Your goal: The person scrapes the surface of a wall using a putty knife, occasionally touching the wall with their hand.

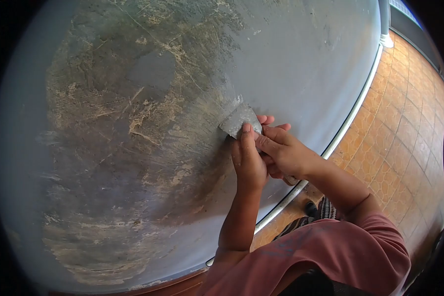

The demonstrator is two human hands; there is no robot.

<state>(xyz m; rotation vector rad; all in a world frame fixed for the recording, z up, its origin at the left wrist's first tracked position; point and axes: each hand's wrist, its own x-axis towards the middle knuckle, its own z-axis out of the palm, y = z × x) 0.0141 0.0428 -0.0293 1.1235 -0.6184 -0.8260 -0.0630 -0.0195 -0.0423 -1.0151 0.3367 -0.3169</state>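
A putty knife with a broad, grey-smeared blade is held against the wall, its edge right at the border of the rough patch. My left hand is closed around it from below, thumb laid along the blade. Beside it my right hand grips the same tool, its thumb meeting the left one. The handle is mostly hidden in my hands; a bit of its end shows under my right wrist. Pale dust or filler specks my fingers.
Scratches, tan marks and a smoother grey spot cover the rough area of the wall. A white pipe runs along the wall's edge. Beyond it lies an orange tiled floor. My pink shirt fills the lower right.
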